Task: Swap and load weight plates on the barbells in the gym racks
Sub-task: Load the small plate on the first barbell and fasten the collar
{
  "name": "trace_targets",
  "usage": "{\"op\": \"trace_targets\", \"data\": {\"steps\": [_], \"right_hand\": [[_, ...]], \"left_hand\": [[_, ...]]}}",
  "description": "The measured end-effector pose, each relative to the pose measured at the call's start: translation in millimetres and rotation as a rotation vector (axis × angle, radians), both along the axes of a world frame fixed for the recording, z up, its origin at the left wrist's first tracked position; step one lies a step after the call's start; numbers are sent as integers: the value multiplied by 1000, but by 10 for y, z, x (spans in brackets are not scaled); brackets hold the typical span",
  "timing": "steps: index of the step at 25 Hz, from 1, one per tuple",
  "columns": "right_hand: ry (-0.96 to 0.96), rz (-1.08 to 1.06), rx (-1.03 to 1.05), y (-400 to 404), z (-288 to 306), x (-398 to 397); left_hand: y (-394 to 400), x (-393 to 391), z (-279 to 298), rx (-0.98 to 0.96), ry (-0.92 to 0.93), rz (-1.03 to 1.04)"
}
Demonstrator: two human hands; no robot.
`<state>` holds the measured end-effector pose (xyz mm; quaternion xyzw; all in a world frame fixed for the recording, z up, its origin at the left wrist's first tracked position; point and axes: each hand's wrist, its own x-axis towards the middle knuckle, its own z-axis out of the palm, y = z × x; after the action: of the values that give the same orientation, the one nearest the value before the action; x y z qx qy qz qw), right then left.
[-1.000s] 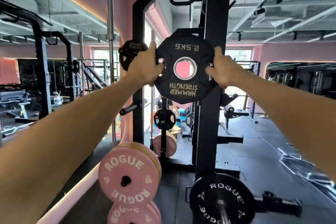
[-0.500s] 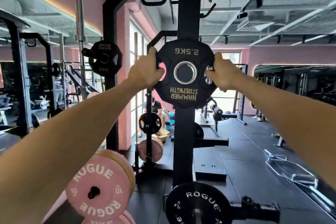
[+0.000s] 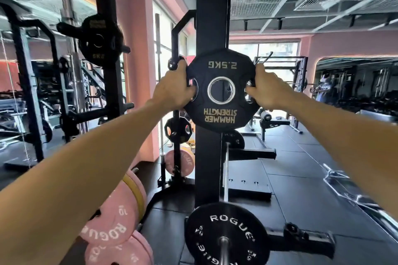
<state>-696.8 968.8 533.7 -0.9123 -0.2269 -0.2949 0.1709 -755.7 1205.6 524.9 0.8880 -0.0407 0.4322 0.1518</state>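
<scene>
While the black 2.5 kg Hammer Strength plate (image 3: pixel 220 90) hangs in the air before the black rack upright (image 3: pixel 212 17), upside down and on no peg or sleeve, the job looks midway. The left hand (image 3: pixel 172 88) and right hand (image 3: pixel 266 89) curl round its faceted, matte rubber rim through the grip slots; a bright steel ring lines its bore. Below, a black Rogue plate (image 3: pixel 224 236) sits on a steel barbell sleeve; pink Rogue bumpers (image 3: pixel 114 219) are stacked at left.
</scene>
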Motion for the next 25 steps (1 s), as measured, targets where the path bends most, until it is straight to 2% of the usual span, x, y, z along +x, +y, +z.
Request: {"op": "trace_targets", "data": {"steps": [5, 11, 18, 25], "right_hand": [[6, 10, -2, -117, -1036, -30], [39, 4, -61, -211, -2820, -13], [76, 10, -82, -281, -4618, -147], [187, 6, -110, -330, -5953, -677]], "left_hand": [[-94, 25, -1042, -2, -2, -26], [-134, 11, -2817, -13, 82, 7], [-173, -153, -4654, -33, 139, -32], [-202, -631, -6008, -35, 220, -75]]}}
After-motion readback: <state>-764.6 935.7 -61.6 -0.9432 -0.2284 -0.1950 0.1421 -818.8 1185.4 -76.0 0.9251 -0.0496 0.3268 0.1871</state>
